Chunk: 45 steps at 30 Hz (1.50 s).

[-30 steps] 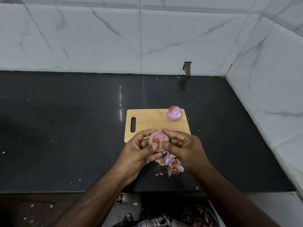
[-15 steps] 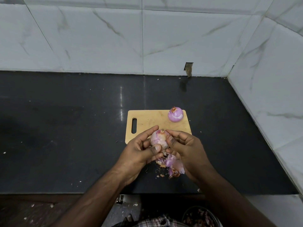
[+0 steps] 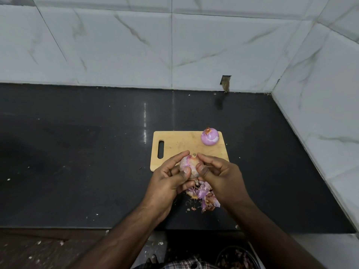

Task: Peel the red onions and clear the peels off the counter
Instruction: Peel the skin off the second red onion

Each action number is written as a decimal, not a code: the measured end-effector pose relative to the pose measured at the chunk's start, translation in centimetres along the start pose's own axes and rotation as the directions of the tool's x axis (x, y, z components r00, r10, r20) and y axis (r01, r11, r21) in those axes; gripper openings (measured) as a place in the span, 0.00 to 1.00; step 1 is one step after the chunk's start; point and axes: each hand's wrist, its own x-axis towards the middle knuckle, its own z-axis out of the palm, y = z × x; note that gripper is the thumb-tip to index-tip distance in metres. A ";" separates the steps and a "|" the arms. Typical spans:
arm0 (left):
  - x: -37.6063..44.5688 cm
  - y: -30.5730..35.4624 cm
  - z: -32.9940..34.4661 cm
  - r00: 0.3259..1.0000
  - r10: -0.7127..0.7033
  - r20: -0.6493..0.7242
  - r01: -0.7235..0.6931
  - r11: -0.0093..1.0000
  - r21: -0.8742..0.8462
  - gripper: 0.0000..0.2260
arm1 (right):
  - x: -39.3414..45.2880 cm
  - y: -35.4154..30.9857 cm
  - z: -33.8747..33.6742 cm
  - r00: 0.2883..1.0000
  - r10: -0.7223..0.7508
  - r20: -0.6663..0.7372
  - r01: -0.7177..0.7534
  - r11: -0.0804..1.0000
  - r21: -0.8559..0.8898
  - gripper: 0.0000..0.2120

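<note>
I hold a pale, partly peeled red onion (image 3: 189,165) above the near edge of the wooden cutting board (image 3: 178,144). My left hand (image 3: 169,181) cups it from the left, thumb pressed on its front. My right hand (image 3: 219,177) grips it from the right with thumb and fingers curled round it. A second, peeled purple onion (image 3: 209,136) stands on the board's far right corner. A heap of purple and brown peels (image 3: 202,195) lies on the black counter (image 3: 77,162) just below my hands, partly hidden by them.
White marble tiles wall in the counter at the back and on the right. Small crumbs dot the counter. A dark bowl (image 3: 237,257) holding peels sits below the counter's front edge, at the bottom right.
The onion has been turned in my hands so its stem tip points up. Both hands shifted slightly round it; the peel heap and the second onion stayed put.
</note>
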 end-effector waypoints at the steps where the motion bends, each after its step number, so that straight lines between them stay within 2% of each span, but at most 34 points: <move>1: 0.0 0.0 -0.1 1.000 0.001 0.005 -0.002 1.000 0.023 0.19 | 0.0 -0.1 0.0 1.000 -0.003 0.011 0.003 1.000 -0.025 0.14; 7: 0.0 0.4 -0.7 0.998 -0.021 0.063 0.015 0.995 0.096 0.20 | 0.9 -1.4 -1.0 0.999 0.031 0.022 -0.031 0.999 0.016 0.07; 11: 0.1 0.7 -0.8 0.995 -0.005 0.095 -0.007 0.991 0.130 0.23 | 0.8 -1.8 -1.0 0.998 0.062 0.013 -0.062 0.998 0.005 0.07; 14: 0.2 0.5 -0.6 0.997 0.011 0.080 -0.022 0.991 0.129 0.21 | 0.7 -1.4 -0.6 0.997 0.016 -0.075 -0.027 0.990 -0.141 0.08; 18: 0.1 0.1 -0.4 0.998 0.006 0.067 -0.014 0.994 0.110 0.19 | -0.1 -1.0 -0.1 0.975 -0.179 -0.128 0.115 0.910 -0.400 0.06; 20: 0.1 -0.1 -0.4 0.997 -0.017 0.072 0.011 0.996 0.084 0.20 | -0.3 -0.8 -0.4 0.971 -0.220 -0.098 0.149 0.868 -0.474 0.06; 24: -0.2 -0.1 -0.9 0.990 -0.084 0.117 0.079 0.996 0.047 0.23 | 0.3 -0.5 -2.2 1.000 -0.017 -0.025 0.006 0.912 -0.410 0.09; 26: -0.2 0.0 -1.1 0.984 -0.117 0.134 0.115 0.993 0.021 0.23 | 0.5 -0.9 -3.2 1.000 0.015 -0.005 -0.016 0.913 -0.408 0.09; 29: -0.3 0.3 -1.3 0.976 -0.151 0.157 0.161 0.985 -0.056 0.22 | 0.6 -1.1 -4.0 0.998 0.001 0.062 0.031 0.862 -0.506 0.07; 31: -0.3 0.4 -1.4 0.970 -0.173 0.171 0.185 0.981 -0.060 0.22 | 0.5 -1.0 -4.1 0.995 -0.065 0.075 0.096 0.813 -0.574 0.08; 34: -0.1 0.5 -1.7 0.959 -0.220 0.180 0.235 0.970 -0.066 0.21 | 0.5 -1.6 -4.0 0.990 -0.073 0.120 0.122 0.866 -0.485 0.14; 36: 0.0 0.6 -1.8 0.950 -0.240 0.199 0.259 0.963 -0.074 0.22 | 0.5 -2.4 -3.4 0.965 -0.020 0.261 0.125 0.912 -0.392 0.17; 38: -0.1 0.7 -1.8 0.946 -0.221 0.237 0.238 0.970 -0.044 0.24 | 0.5 -2.7 -2.8 0.933 -0.027 0.360 0.154 0.932 -0.328 0.17; 41: -0.3 0.7 -1.4 0.954 -0.157 0.256 0.160 0.987 0.008 0.29 | 0.6 -2.8 -2.0 0.952 -0.057 0.300 0.112 0.979 -0.170 0.15; 45: -0.2 0.5 -1.0 0.982 -0.114 0.148 0.103 0.991 0.082 0.29 | 0.6 -2.2 -1.7 0.974 -0.096 0.204 0.118 0.988 -0.097 0.13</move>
